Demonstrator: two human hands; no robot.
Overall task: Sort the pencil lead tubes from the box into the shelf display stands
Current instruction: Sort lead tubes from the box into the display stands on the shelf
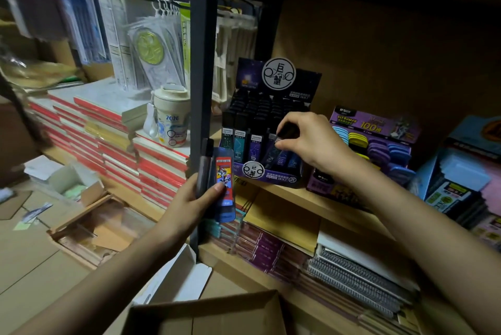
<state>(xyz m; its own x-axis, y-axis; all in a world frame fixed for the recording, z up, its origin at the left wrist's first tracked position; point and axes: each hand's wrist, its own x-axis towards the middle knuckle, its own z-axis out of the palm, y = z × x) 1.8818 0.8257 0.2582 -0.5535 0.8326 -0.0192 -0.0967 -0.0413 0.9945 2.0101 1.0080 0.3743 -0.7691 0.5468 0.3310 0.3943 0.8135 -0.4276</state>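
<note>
**One lead tube held over dark display stand**

One lead tube is pinched between thumb and fingertips of the right hand, over the front row of the dark display stand near frame centre. Three labelled tubes are counted upright at the row's left. Those under the hand are tilted, count unclear. Two items are gripped by the left hand at 7 o'clock of the stand: one blue-red pack and one dark tube. One purple stand is seen at 3 o'clock, one cardboard box at 6 o'clock, one white cup at 9 o'clock.
</note>
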